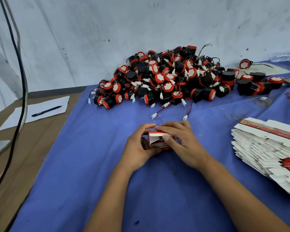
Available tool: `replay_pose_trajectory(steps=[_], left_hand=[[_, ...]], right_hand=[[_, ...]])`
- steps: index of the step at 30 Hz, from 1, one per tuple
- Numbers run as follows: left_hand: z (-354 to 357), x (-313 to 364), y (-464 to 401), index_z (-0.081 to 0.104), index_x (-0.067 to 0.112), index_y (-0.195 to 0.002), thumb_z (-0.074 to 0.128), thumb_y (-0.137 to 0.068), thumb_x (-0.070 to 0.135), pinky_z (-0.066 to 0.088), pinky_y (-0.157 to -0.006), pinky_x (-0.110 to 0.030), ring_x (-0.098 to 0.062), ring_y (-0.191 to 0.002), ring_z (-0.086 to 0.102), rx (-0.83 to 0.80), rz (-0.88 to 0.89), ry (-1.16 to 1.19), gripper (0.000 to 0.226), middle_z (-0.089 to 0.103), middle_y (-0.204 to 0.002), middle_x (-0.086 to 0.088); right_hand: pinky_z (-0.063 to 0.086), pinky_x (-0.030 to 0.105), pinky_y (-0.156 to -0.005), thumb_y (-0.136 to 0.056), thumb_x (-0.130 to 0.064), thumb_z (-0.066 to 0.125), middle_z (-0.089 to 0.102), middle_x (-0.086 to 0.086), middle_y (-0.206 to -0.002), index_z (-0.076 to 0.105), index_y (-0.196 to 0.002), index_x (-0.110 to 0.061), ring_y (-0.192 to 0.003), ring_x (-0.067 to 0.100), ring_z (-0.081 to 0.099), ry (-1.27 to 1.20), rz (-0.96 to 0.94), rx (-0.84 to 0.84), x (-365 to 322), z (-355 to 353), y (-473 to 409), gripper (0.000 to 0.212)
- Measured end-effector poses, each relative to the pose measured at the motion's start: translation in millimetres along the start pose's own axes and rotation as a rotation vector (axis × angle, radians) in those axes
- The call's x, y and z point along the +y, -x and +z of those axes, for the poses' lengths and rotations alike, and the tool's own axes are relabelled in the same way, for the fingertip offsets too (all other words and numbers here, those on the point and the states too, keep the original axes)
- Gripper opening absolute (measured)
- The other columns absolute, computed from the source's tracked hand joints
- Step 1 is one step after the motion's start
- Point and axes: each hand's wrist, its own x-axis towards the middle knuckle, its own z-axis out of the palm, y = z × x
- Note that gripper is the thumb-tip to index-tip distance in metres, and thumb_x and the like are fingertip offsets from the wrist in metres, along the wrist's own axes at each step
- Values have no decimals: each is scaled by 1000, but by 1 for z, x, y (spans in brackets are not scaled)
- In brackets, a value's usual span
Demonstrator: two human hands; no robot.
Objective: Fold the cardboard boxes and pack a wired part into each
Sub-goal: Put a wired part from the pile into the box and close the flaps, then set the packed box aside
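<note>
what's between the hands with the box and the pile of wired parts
In the head view, bare blue cloth, plus two white connectors trailing from the pile of wired parts toward the box.

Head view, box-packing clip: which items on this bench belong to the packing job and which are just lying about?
Part of the job:
- small red box, held by left hand and right hand
- pile of wired parts
- stack of flat boxes

Lying about:
- pen on a paper sheet
- rubber bands
- plastic bottle
- hanging cables
</note>
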Motion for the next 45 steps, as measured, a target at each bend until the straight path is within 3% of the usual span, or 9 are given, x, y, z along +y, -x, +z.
replay_pose_trajectory(steps=[3,10,16,21,26,29,32,38,45], left_hand=[[0,0,-1,59,42,-130,94,-70,10,61,-78,-50,-27,-72,63,19,-4,-11,77,69,-118,9],[1,0,0,57,39,-134,94,-69,9,61,-82,-47,-31,-83,68,19,-13,-26,81,69,-117,11],[1,1,1,58,35,-135,94,-68,9,59,-80,-36,-13,-67,55,33,7,-55,80,69,-120,11],[3,4,4,77,29,-103,89,-72,2,54,-65,-24,-9,-81,64,201,99,-7,42,70,-119,13],[6,4,3,81,20,-84,85,-80,2,50,-70,-17,-5,-101,70,296,160,-142,19,76,-99,13],[10,3,4,78,20,-88,85,-80,4,54,-69,-17,-8,-94,68,298,192,-218,19,71,-96,12],[12,2,3,76,16,-92,87,-79,9,58,-77,-30,-14,-94,65,283,220,-310,18,68,-100,7],[20,6,2,74,8,-91,79,-78,-6,45,-102,-26,-26,-120,62,236,420,-486,20,75,-115,-2],[30,7,2,72,15,-125,72,-90,-1,42,-113,-29,-17,-143,46,168,236,-360,38,73,-126,3]], right_hand=[[23,13,-112,-105,-12,52,55,-11,-133,60,-141,-33,-128,13,33,8,34,-64,0,5,1,42],[52,34,-100,-99,-17,66,67,-13,-124,71,-127,-27,-120,8,58,-66,63,96,1,4,0,30],[55,23,-96,-92,-6,73,67,-10,-128,81,-109,-23,-120,0,61,-304,179,80,0,-3,4,25],[50,11,-91,-96,-3,67,60,-10,-137,79,-115,-20,-124,-5,56,-212,170,96,-2,-2,4,28],[53,15,-69,-83,-1,82,67,0,-98,81,-91,-8,-89,10,66,6,32,343,1,-1,3,11],[59,33,-72,-86,-1,79,66,3,-98,79,-92,-4,-86,17,66,101,-82,284,5,-2,3,6],[59,42,-73,-90,-5,75,65,5,-101,77,-93,-3,-87,23,66,191,-128,233,4,-3,6,4],[53,34,-61,-89,1,71,63,5,-103,71,-88,-4,-80,24,62,336,-99,165,-9,-2,11,5],[51,42,-55,-83,5,63,56,2,-106,64,-100,-10,-94,24,54,471,-17,71,-19,1,13,23]])
